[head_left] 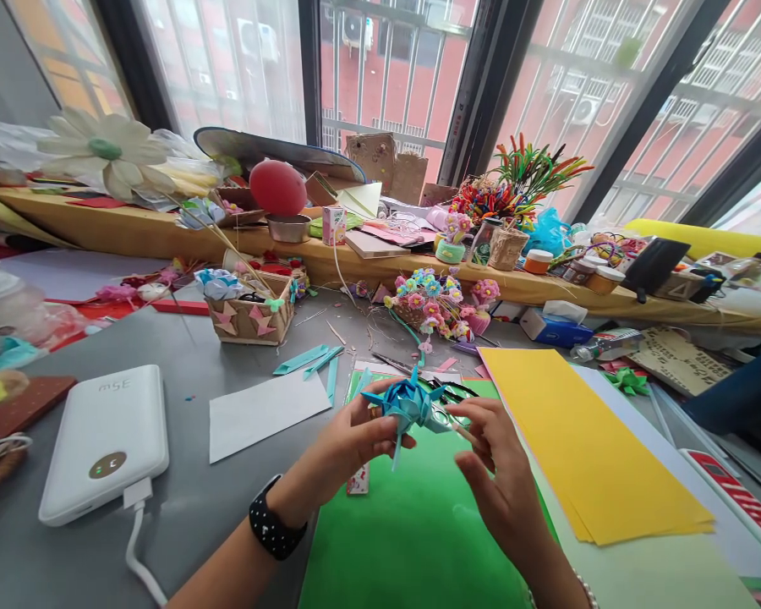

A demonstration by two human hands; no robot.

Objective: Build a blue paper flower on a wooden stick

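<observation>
Blue folded-paper flower (409,404), front tabletop (216,499) edge.
L hand (355,440) pinches it; R hand (495,474) grip unclear; hard tug could tear petals.

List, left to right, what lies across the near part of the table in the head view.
white power bank → white sheet → left hand → blue origami piece → right hand → yellow paper

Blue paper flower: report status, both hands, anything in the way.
Left hand pinching blue paper flower from its left. Right hand at its right edge, grip unclear. Flower held over green sheet; yellow paper lies to the right.
</observation>
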